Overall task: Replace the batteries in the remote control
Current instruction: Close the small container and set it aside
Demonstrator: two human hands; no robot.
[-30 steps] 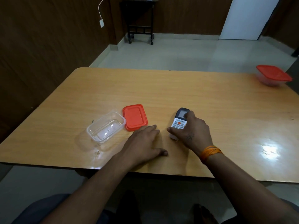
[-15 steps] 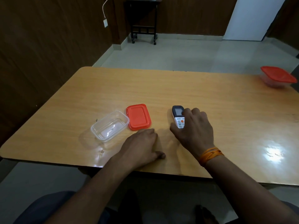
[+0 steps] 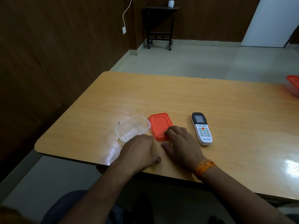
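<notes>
I see the white and black plastic remote control [image 3: 202, 128] lying buttons-up on the wooden surface [image 3: 226, 110] near its front edge, with nothing touching it. My right hand [image 3: 181, 143] rests with loose, spread fingers on the near end of the flat orange plastic lid [image 3: 159, 125]. My left hand [image 3: 140, 149] lies flat beside the clear plastic box [image 3: 131, 127]. I think the battery swap looks finished. I cannot see any batteries. Another orange-lidded box [image 3: 293, 85] is cut off at the right edge.
</notes>
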